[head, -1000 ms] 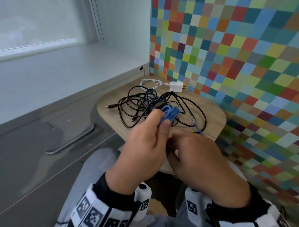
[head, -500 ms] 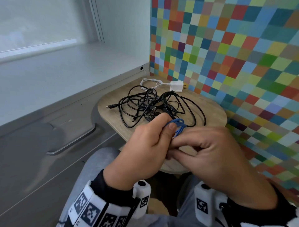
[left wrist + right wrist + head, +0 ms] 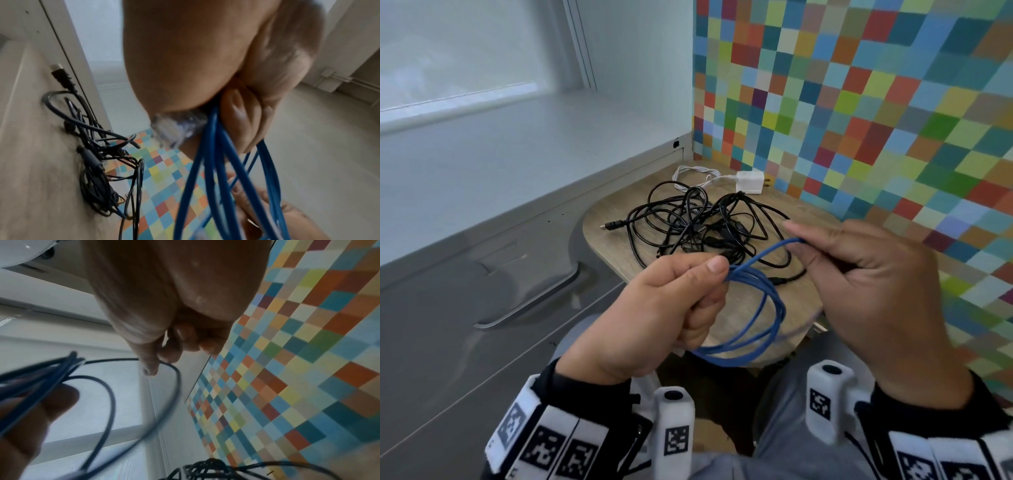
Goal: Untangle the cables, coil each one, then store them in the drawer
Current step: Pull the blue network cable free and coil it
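A blue cable [image 3: 763, 308] hangs in several loops above the front of the small wooden table [image 3: 616, 219]. My left hand [image 3: 674, 298] grips the top of those loops [image 3: 218, 162] with a clear plug [image 3: 176, 128] beside its thumb. My right hand [image 3: 835, 260] pinches one strand of the blue cable [image 3: 164, 363] and holds it out to the right. Behind the hands a tangle of black cables [image 3: 698, 219] lies on the table. A white charger with its white cord [image 3: 748, 181] lies at the back edge.
A grey cabinet with a closed drawer front and a recessed handle [image 3: 527, 301] stands left of the table. A wall of coloured squares [image 3: 859, 120] runs along the right. A white sill [image 3: 500, 137] lies above the cabinet. My knees are under the table.
The hands have drawn apart. The small blue bundle has opened into large hanging loops, and my right hand has pulled a strand out to the right and upward.
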Action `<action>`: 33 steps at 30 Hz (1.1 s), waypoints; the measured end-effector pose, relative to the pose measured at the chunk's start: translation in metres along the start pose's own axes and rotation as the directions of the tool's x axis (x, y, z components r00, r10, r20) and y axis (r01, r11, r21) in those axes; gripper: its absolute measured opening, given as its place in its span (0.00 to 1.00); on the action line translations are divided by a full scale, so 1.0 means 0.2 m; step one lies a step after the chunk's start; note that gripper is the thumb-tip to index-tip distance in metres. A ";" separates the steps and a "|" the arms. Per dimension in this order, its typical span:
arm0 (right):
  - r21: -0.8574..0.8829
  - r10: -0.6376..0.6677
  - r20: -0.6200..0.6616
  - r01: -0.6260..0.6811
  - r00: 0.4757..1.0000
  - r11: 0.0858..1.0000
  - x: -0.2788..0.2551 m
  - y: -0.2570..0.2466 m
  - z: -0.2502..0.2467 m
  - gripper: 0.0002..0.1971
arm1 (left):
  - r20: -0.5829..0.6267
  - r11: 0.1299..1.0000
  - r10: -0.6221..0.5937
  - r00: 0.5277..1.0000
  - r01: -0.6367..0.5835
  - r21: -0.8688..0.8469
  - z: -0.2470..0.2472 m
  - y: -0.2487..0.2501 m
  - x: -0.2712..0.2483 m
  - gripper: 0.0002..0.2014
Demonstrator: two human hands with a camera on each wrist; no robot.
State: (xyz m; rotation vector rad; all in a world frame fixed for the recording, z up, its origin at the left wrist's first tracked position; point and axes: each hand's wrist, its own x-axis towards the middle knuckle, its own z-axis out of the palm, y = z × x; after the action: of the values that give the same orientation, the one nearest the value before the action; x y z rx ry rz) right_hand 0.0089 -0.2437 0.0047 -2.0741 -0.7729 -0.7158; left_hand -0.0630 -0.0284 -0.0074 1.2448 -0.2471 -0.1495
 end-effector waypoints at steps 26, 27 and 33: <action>0.657 0.327 0.580 -0.666 0.746 0.353 -0.08 -0.08 0.25 0.12 | -0.346 0.920 0.218 0.912 -0.074 0.385 -0.04 -0.06 0.06 0.18; 0.660 0.303 0.587 -0.661 0.751 0.358 -0.08 -0.08 0.26 0.13 | -0.348 0.914 0.232 0.908 -0.082 0.397 -0.04 -0.07 0.06 0.17; 0.490 0.281 0.472 -0.514 0.835 0.704 -0.07 -0.10 0.25 0.19 | -0.379 0.889 0.342 0.860 -0.165 0.428 -0.04 -0.07 0.06 0.17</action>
State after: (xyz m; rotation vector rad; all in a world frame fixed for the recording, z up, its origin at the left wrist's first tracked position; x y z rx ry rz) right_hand -0.0038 -0.1964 -0.0216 -1.6867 -0.5931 0.1812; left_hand -0.0498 -0.0291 -0.0222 1.5817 -0.0387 0.4417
